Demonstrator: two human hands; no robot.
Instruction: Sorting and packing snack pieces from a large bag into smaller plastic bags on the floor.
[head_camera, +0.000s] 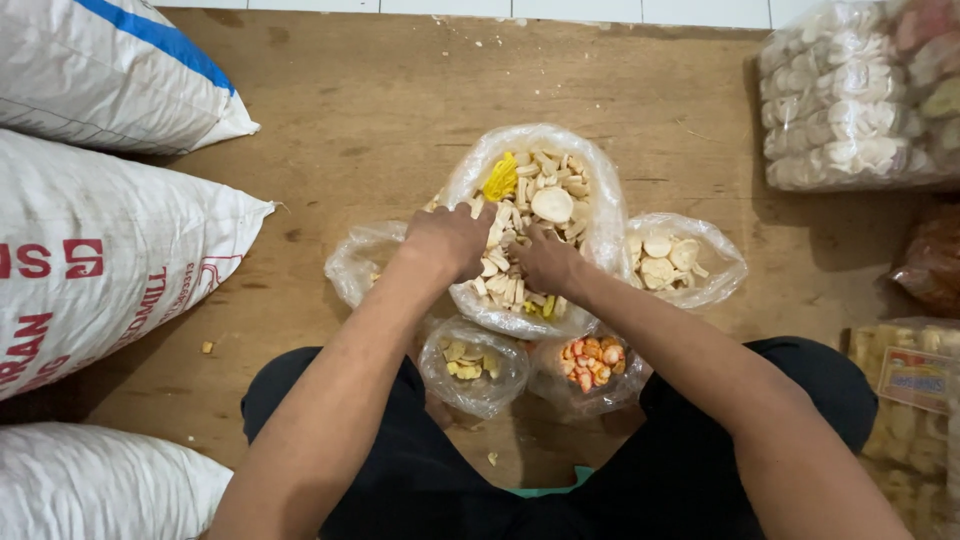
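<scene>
**Q:** What did the figure show, from the largest thing down?

**A:** White woven sacks (95, 245) lay along the left on the wooden floor (370, 110). At top right stood a big clear bag of pale round crackers (850, 95). A person sat on the floor with a large open bag of mixed crackers (535, 215) in front of the knees. Around it stood four smaller bags: one nearly empty bag (362, 262) to the left, a bag of white discs (672, 260) to the right, a bag of yellow chips (472, 365) and a bag of orange pieces (590, 362) nearest the body.

**Q:** How were the hands set?

**A:** Both were down in the large bag. The left hand (450, 240) was curled, knuckles up, fingers bent into the heap; whether it pinched a piece could not be told. The right hand (545, 262) lay flatter on the crackers, fingers hidden among them, its grip likewise unclear. The two hands were just beside each other, near the bag's front rim.

**Q:** How would the step be done well?

**A:** As a judgement: the pieces looked brittle, so a light pick of one kind at a time would suit better than digging. Keeping the thin plastic rim folded open would spare spills, and each small bag stood near enough for a short carry.
</scene>
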